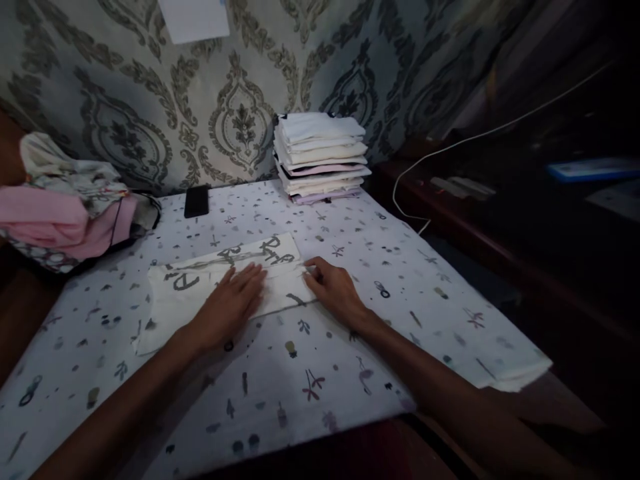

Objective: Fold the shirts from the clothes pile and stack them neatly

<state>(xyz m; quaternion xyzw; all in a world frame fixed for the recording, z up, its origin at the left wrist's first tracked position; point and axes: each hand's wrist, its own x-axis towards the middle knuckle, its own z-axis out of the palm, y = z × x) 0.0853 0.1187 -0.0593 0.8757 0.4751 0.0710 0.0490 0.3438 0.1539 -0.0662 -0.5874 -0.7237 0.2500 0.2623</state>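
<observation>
A white garment [235, 280] with dark printed lettering lies folded into a long strip on the patterned tablecloth. My left hand [233, 297] rests flat across its middle, fingers stretched out and slightly blurred. At the strip's right end, my right hand [330, 287] has its fingers curled, with thumb and forefinger pinching the edge. The left end of the strip spreads wider and looks less even. Part of the print is hidden beneath my left hand.
Folded clothes [323, 157] stand in a neat stack at the back by the wall. A black phone [197, 201] lies back left, near a heap of loose clothes [75, 207]. A white cable [450, 148] hangs over the dark furniture on the right.
</observation>
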